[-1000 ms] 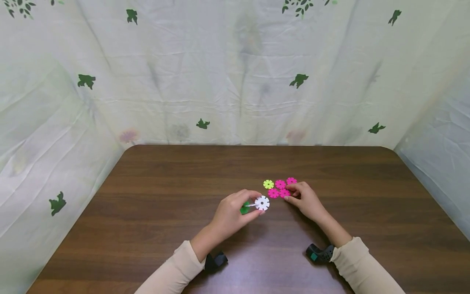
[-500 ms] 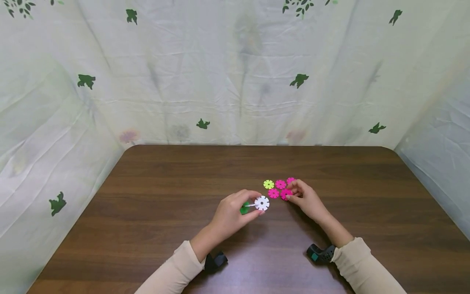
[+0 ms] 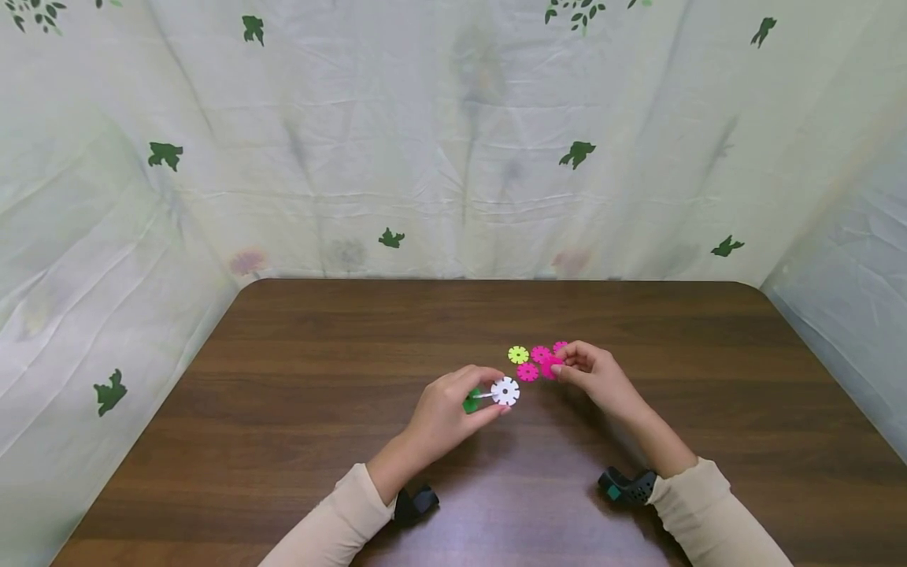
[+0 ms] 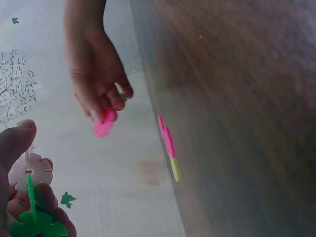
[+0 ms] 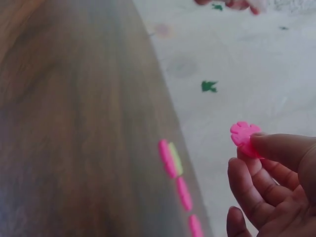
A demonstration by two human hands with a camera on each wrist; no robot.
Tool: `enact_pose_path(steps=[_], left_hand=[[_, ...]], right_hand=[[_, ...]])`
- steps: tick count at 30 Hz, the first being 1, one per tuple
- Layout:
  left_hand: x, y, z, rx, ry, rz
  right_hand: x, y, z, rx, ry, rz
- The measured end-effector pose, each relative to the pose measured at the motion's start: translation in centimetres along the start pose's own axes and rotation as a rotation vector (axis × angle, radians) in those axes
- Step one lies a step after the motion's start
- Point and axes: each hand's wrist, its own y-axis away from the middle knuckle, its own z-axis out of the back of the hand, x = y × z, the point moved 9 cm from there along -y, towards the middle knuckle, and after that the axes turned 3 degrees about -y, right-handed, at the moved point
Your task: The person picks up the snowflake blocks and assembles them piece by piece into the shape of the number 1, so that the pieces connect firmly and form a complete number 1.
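Note:
My left hand (image 3: 442,409) holds joined slotted discs over the table: a white flower-shaped disc (image 3: 505,391) facing forward and a green disc (image 4: 39,226) slotted to it, seen edge-on and flat in the left wrist view. Thumb and forefinger of my right hand (image 3: 598,378) pinch a single pink flower-shaped disc (image 5: 243,134), raised off the tabletop in both wrist views. Below it lie several loose discs, pink ones such as this pink disc (image 3: 527,372) and a yellow-green disc (image 3: 518,355). The right fingers partly cover the farthest pink disc in the head view.
The brown wooden table (image 3: 340,339) spreads on all sides of the discs. A pale curtain (image 3: 453,157) with green bird shapes hangs behind its far edge and along both sides. Dark wrist cameras sit under both forearms.
My right hand has picked up the nearer right pink disc and lifted it off the table, shifting slightly right. My left hand stays in place with the white and green discs.

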Motion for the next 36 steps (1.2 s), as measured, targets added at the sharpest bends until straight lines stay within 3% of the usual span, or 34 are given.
enact_pose_path(steps=[8,17,28,36], left_hand=[[0.1,0.0,-0.1,0.005,0.003,0.006],[0.1,0.0,-0.1,0.015,0.009,0.016],[0.0,0.0,-0.1,0.023,0.021,0.023],[0.1,0.1,-0.3,0.026,0.02,0.027]], right_hand=[[2.5,0.6,-0.5,0.025,0.01,0.056],[5.1,1.8,-1.9,0.104,-0.035,0.139],[6.1,2.4,-3.2,0.181,-0.074,0.216],[6.5,2.6,-3.3,0.174,-0.031,0.245]])
